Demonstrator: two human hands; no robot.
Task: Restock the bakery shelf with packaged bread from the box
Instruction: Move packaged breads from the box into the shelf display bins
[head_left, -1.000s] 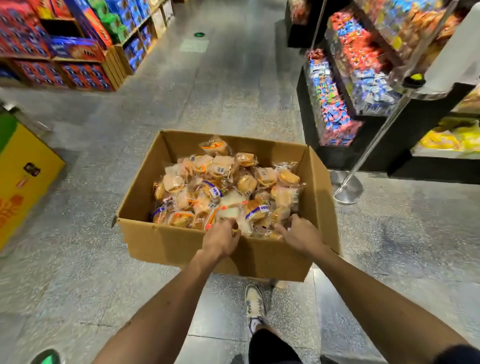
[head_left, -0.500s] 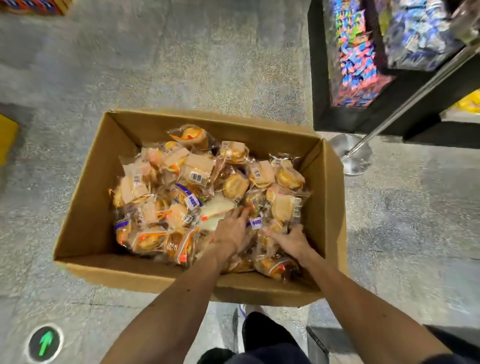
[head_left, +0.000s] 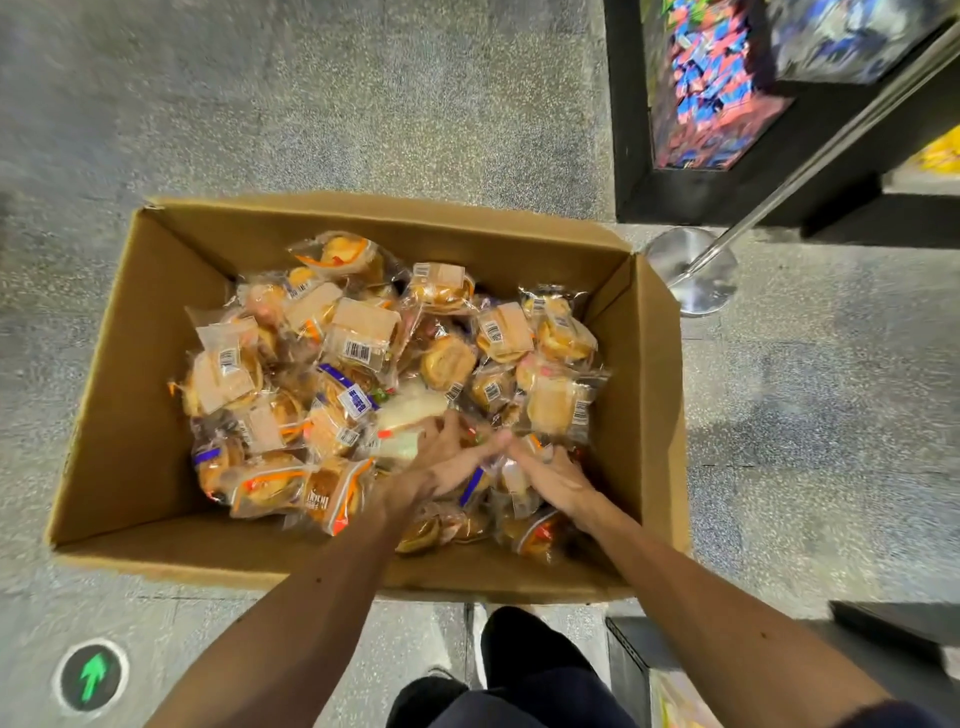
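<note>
2 grips, left grip (head_left: 441, 462) and right grip (head_left: 550, 478), meet over the near-right bread packets (head_left: 524, 538) in the box (head_left: 130, 415); blur hides whether either clamps one.

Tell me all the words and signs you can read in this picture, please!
No words can be read for sure.
Green arrow pointing up, no words: on the round floor sticker.
White characters on the blue packet label: too blurred to read.
White letters down the brown packet: too blurred to read.
Digits under the bars on the barcode label: too small to read.
</note>
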